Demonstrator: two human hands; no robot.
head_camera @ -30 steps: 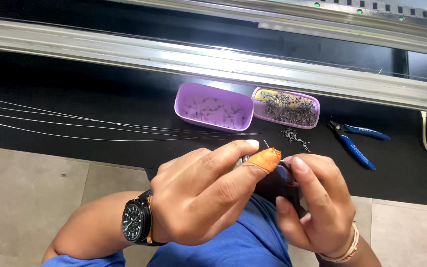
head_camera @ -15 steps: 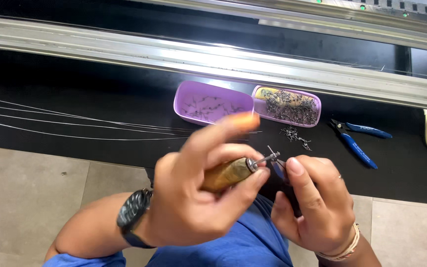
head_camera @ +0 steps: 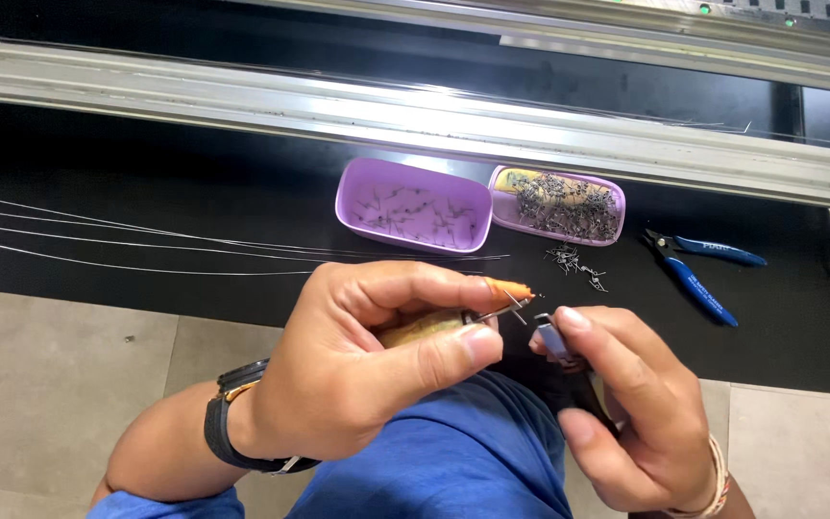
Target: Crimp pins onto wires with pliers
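The black tabletop (head_camera: 146, 173) carries thin wires (head_camera: 146, 240) along its near edge and two lilac trays (head_camera: 413, 204) of small metal parts at its middle, within reach. Over the near edge, the left hand (head_camera: 357, 370) is closed around a wooden-handled tool (head_camera: 425, 329), steadying its slim metal tip against a small grey part (head_camera: 551, 338) pinched in the right hand (head_camera: 636, 413).

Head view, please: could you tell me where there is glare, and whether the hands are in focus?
Head view: strong glare on the metal rail and the rim of the left purple tray; the left hand, right hand and blue pliers are sharp; black surface dark.
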